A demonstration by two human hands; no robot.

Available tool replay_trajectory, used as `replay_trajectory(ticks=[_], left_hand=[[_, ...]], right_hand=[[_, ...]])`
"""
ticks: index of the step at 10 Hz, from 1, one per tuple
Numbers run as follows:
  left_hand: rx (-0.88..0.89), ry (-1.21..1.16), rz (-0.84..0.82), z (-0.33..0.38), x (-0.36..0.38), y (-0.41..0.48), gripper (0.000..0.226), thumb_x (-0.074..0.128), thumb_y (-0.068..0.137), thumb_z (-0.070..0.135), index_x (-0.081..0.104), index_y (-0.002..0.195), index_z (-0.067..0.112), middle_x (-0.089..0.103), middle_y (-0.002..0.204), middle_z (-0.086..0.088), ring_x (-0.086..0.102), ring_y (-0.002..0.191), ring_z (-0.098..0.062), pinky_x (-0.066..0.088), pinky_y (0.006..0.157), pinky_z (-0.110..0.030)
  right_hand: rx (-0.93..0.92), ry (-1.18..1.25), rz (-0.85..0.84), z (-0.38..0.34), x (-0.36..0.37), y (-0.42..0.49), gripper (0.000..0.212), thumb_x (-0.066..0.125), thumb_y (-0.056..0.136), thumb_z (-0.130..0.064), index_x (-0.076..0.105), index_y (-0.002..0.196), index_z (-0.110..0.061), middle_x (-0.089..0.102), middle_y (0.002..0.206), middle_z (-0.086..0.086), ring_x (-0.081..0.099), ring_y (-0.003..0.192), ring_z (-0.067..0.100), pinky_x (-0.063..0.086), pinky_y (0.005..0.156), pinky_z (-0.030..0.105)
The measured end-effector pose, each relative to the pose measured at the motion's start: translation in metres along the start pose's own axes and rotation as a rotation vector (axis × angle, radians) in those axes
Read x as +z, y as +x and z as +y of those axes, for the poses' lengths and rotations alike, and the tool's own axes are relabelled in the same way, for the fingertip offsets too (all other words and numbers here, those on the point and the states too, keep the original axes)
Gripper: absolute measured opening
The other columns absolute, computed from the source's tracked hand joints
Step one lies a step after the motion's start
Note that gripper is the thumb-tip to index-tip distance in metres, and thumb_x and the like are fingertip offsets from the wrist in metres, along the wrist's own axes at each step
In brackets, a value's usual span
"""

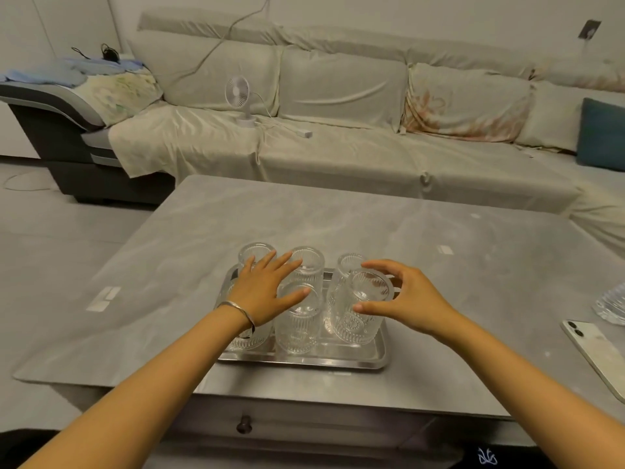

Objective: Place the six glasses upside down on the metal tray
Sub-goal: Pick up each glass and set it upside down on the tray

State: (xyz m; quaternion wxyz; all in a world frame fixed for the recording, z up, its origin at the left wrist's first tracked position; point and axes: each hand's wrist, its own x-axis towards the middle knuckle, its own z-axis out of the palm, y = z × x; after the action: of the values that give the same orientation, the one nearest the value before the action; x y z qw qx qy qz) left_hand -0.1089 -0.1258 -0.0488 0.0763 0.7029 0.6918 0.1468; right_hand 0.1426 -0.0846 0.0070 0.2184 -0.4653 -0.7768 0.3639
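Observation:
Several ribbed clear glasses stand in two rows on the metal tray (pixel 304 362) near the table's front edge. The back row holds a left glass (pixel 256 252), a middle glass (pixel 308 262) and a right glass (pixel 349 262). In front are a middle glass (pixel 299 321) and a left glass (pixel 248 338), which is partly hidden under my wrist. My left hand (pixel 263 292) hovers flat over the left glasses, fingers spread and holding nothing. My right hand (pixel 406 299) curls around the front right glass (pixel 363 316), which leans slightly, thumb on its side.
A white phone (pixel 598 350) lies at the table's right edge, with a clear ribbed glass object (pixel 614 304) beyond it. Tape pieces (pixel 103 297) sit left of the tray. A covered sofa with a small fan (pixel 238 96) lies behind the table.

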Motion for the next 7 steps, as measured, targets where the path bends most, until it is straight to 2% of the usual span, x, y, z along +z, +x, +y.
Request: replay_trajectory(ticks=[1, 2, 3, 4, 5, 7], left_hand=[[0.001, 0.000, 0.016, -0.001, 0.002, 0.001, 0.067, 0.034, 0.082, 0.065, 0.023, 0.141, 0.036, 0.017, 0.156, 0.008, 0.008, 0.145, -0.018, 0.002, 0.116, -0.046], [0.003, 0.001, 0.023, -0.002, 0.004, 0.001, 0.067, 0.035, 0.082, 0.065, 0.024, 0.141, 0.036, 0.017, 0.156, 0.007, 0.008, 0.145, -0.018, 0.002, 0.115, -0.045], [0.007, 0.002, 0.028, -0.003, 0.005, 0.002, 0.067, 0.035, 0.082, 0.065, 0.024, 0.141, 0.035, 0.018, 0.156, 0.007, 0.009, 0.144, -0.019, 0.002, 0.115, -0.045], [0.008, 0.003, 0.026, -0.003, 0.005, 0.002, 0.067, 0.035, 0.082, 0.065, 0.024, 0.141, 0.035, 0.018, 0.156, 0.007, 0.009, 0.144, -0.018, 0.002, 0.115, -0.045], [0.010, 0.004, 0.025, -0.002, 0.004, 0.002, 0.067, 0.035, 0.083, 0.065, 0.024, 0.141, 0.035, 0.018, 0.156, 0.007, 0.009, 0.145, -0.018, 0.002, 0.115, -0.045], [0.009, 0.002, 0.021, -0.002, 0.003, 0.001, 0.068, 0.035, 0.083, 0.065, 0.023, 0.142, 0.034, 0.017, 0.156, 0.006, 0.008, 0.145, -0.018, 0.002, 0.116, -0.046]], right_hand=[[0.013, 0.000, -0.015, 0.008, 0.008, 0.003, 0.074, 0.086, 0.057, -0.040, 0.055, 0.125, -0.034, 0.054, 0.121, -0.016, 0.051, 0.119, 0.013, 0.046, 0.102, 0.039], [0.019, -0.002, -0.020, 0.013, 0.013, 0.005, 0.076, 0.086, 0.057, -0.040, 0.055, 0.125, -0.033, 0.055, 0.122, -0.015, 0.051, 0.119, 0.013, 0.046, 0.101, 0.036], [0.016, -0.014, -0.029, 0.019, 0.019, 0.007, 0.076, 0.086, 0.057, -0.039, 0.055, 0.126, -0.032, 0.055, 0.126, -0.013, 0.049, 0.117, 0.008, 0.041, 0.097, 0.026], [0.020, -0.026, -0.039, 0.021, 0.022, 0.007, 0.077, 0.086, 0.058, -0.039, 0.054, 0.128, -0.031, 0.054, 0.132, -0.010, 0.047, 0.117, 0.006, 0.040, 0.097, 0.025], [0.019, -0.033, -0.042, 0.023, 0.026, 0.008, 0.078, 0.086, 0.058, -0.038, 0.054, 0.129, -0.029, 0.055, 0.136, -0.006, 0.049, 0.123, 0.012, 0.041, 0.101, 0.029], [0.011, -0.049, -0.049, 0.024, 0.027, 0.009, 0.077, 0.086, 0.059, -0.038, 0.054, 0.129, -0.029, 0.054, 0.137, -0.005, 0.048, 0.121, 0.011, 0.039, 0.097, 0.024]])
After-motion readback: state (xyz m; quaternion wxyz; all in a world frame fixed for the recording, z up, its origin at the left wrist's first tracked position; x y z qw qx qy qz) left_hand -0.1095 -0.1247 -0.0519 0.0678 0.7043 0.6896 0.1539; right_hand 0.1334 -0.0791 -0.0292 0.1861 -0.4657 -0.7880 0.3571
